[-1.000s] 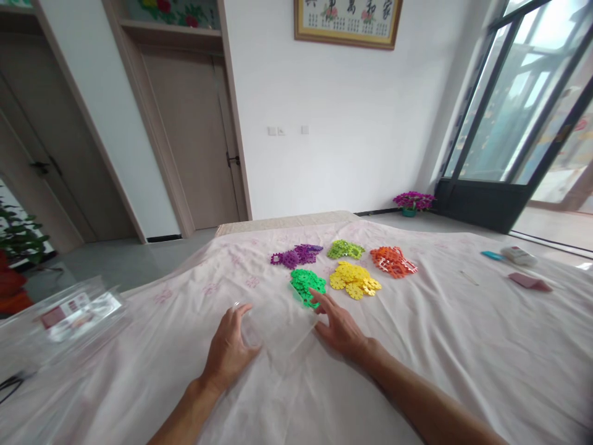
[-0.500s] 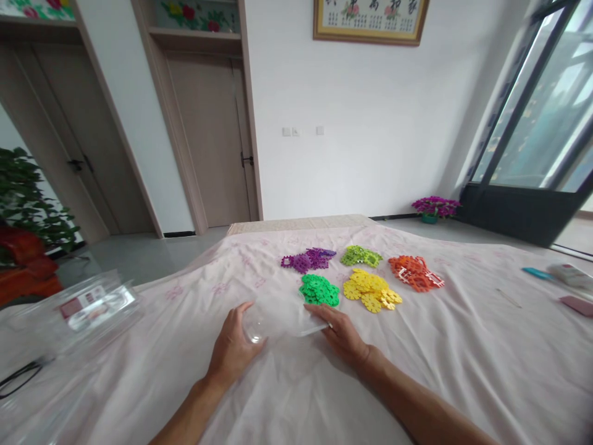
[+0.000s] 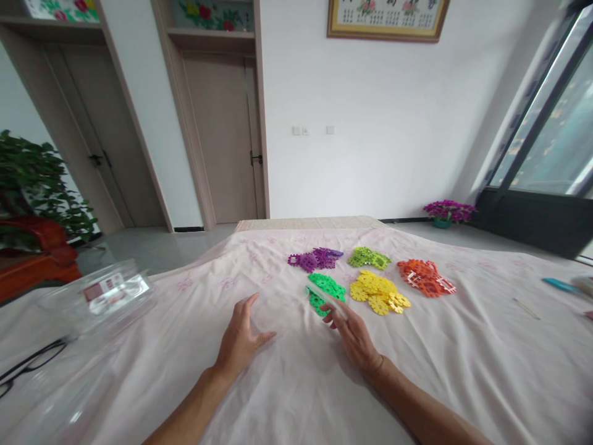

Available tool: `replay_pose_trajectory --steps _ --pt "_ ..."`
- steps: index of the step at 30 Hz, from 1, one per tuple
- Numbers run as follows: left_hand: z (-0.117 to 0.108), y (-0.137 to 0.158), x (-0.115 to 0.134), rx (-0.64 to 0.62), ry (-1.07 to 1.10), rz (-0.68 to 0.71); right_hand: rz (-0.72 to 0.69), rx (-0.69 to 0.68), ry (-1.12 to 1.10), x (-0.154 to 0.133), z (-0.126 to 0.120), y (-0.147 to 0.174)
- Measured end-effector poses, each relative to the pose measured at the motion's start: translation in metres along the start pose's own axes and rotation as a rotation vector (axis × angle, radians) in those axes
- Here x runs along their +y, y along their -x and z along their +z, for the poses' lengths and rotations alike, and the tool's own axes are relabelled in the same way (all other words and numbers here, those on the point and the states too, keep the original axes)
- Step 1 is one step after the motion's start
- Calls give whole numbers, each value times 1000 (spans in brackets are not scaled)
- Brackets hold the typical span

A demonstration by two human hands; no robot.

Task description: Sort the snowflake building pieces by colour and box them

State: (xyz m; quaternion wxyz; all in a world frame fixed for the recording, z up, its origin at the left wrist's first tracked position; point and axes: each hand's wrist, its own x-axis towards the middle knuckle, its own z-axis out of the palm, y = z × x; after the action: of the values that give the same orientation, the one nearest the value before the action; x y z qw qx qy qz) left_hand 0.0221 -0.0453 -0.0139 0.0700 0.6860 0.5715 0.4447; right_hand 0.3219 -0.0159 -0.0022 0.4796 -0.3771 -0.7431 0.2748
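Observation:
My left hand (image 3: 241, 339) is over the cloth with its thumb and fingers apart, and I make out nothing in it. My right hand (image 3: 354, 337) grips a thin clear plastic piece (image 3: 325, 295), perhaps a lid, seen nearly edge-on and tilted. Behind that piece lies a pile of green toothed discs (image 3: 331, 283), partly covered by it. Yellow discs (image 3: 377, 290) are heaped just to the right. Farther back are piles of purple pieces (image 3: 315, 259), lime-green pieces (image 3: 369, 257) and orange-red pieces (image 3: 424, 277).
A pale pink cloth (image 3: 208, 321) covers the surface. Clear plastic boxes with a label (image 3: 115, 290) are at the left, near black-framed glasses (image 3: 34, 364). On the right lie a thin stick (image 3: 527, 308) and a blue object (image 3: 560, 284).
The clear plastic between both hands has tilted up at the right hand, away from my left hand, whose fingers have come off it. The view has turned slightly left.

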Motion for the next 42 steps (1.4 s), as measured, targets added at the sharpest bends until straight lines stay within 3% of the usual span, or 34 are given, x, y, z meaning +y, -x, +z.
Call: replay_pose_trajectory --steps 4,10,20,29,32,37,42 --pt "-1 0 0 70 -124 163 -170 -115 213 -4 2 0" --pt "-3 2 5 100 -141 160 -226 -247 381 -8 9 0" --pt "-12 0 9 141 -252 249 -322 -239 387 -7 7 0" --pt "-23 3 18 124 -54 314 -298 -208 394 -6 7 0" --pt "-22 3 18 133 -6 267 -323 -212 381 -3 7 1" --pt "-17 0 17 284 37 85 -352 -318 269 -6 5 3" --pt "-12 -1 19 366 141 -62 -126 -344 33 -14 6 5"
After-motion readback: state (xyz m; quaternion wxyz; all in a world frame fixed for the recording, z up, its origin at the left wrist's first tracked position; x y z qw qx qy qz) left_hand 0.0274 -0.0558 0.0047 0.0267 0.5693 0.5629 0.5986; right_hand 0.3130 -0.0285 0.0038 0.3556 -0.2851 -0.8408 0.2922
